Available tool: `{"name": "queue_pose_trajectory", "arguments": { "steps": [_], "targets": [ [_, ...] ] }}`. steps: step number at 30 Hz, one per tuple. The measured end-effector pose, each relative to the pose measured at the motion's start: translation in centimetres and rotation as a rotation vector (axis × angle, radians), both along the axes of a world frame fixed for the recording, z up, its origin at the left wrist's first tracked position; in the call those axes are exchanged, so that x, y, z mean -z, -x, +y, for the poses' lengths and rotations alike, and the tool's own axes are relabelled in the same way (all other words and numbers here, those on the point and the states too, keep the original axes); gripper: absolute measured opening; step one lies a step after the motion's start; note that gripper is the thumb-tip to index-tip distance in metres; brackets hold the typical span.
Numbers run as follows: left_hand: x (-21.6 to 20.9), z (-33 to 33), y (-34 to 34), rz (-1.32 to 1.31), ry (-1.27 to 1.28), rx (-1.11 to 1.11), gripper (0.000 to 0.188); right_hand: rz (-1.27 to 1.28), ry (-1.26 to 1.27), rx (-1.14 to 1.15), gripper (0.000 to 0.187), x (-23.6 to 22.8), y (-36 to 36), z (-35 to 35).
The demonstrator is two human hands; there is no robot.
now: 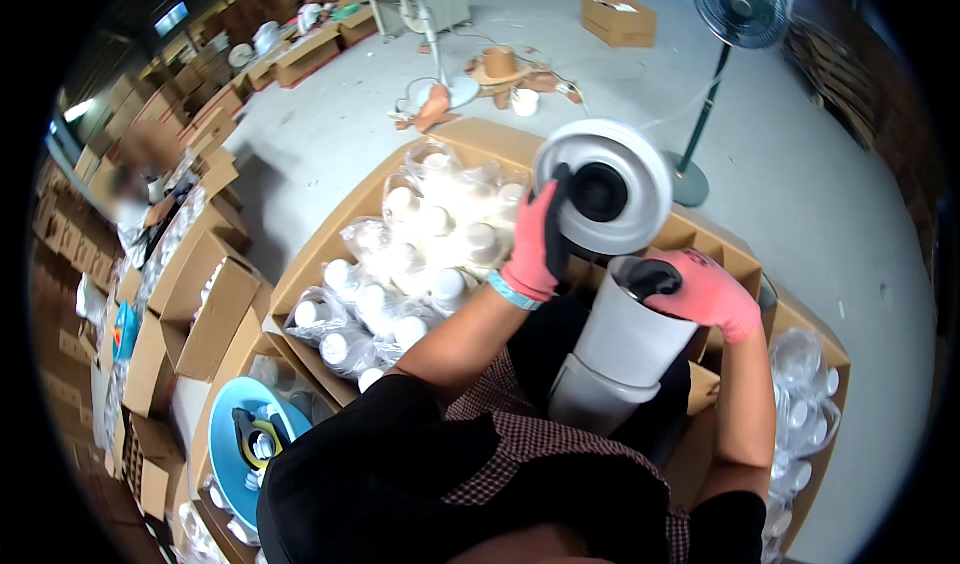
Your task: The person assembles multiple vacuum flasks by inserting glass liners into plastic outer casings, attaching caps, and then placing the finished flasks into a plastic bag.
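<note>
Left hand: the left hand (541, 239), in a pink knit glove with black fingertips, is raised in front of the person with the forearm angled up from the lower middle; a light blue band sits at the wrist.
Left fingers: curled shut on the rim of a round white plastic disc with a dark hollow centre (606, 186), thumb side over the near face; the disc is held up tilted, its ribbed face toward the person.
Right hand: the right hand (700, 289), gloved alike, comes in from the right with the elbow bent and the wrist turned down.
Right fingers: the black fingertips dip into and hook over the open mouth of a tall white smooth plastic cylinder with a grey stepped base (620, 354), gripping its rim; the cylinder leans in the person's lap, just below the disc and apart from it.
Carton ahead: a wide open brown cardboard carton (330, 254) holds clear crinkled plastic bags of small white round caps (430, 254).
Right side: more clear bags of white parts (805, 404) lie beside the right elbow.
Lower left: a blue round plastic disc (225, 434) rests among small cardboard boxes.
Floor: a green pedestal fan (740, 9) stands on the grey concrete floor (800, 194).
</note>
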State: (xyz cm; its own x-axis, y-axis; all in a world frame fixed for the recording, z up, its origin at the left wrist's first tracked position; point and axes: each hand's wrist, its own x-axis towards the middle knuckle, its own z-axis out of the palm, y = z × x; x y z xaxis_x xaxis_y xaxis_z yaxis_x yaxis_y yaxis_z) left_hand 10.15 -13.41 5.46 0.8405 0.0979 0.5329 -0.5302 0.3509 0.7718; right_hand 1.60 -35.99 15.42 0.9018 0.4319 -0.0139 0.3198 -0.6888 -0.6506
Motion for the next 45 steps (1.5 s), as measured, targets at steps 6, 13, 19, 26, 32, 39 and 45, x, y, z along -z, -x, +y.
{"name": "queue_pose_trajectory", "arguments": {
  "steps": [6, 13, 19, 26, 32, 39, 45],
  "targets": [
    [-3.6, -2.7, 2.3, -0.151, -0.579, 0.096, 0.048, -0.134, -1.091, 0.276, 0.053, 3.8, 2.0, -0.9],
    [-2.6, -2.9, 2.1, -0.226, -0.521, 0.630, 0.046, -0.343, -0.959, 0.230, 0.056, 9.2, 2.5, -2.8],
    [-0.9, -3.5, 0.4, -0.264, -0.392, 0.749, 0.039, -0.406, -0.949, 0.180, 0.049, 10.5, 2.1, -3.6],
    [-2.9, -4.0, 5.6, -0.477, -0.753, 0.317, 0.047, -0.229, -1.444, 0.027, 0.057, 17.0, -0.7, -3.8],
    [-5.4, -5.8, 10.1, -0.675, -0.987, 0.110, 0.057, 0.279, -1.980, -0.141, 0.047, 13.8, -1.2, -1.2],
    [6.4, -0.3, -4.3, 0.188, -1.215, 0.223, 0.045, -0.408, -0.617, 0.010, 0.041, 7.9, 12.6, 2.4],
    [0.8, -3.3, 4.0, -0.595, -0.419, 0.246, 0.046, -0.728, -0.459, 0.607, 0.045, 8.8, 6.7, 0.5]
  ]
}}
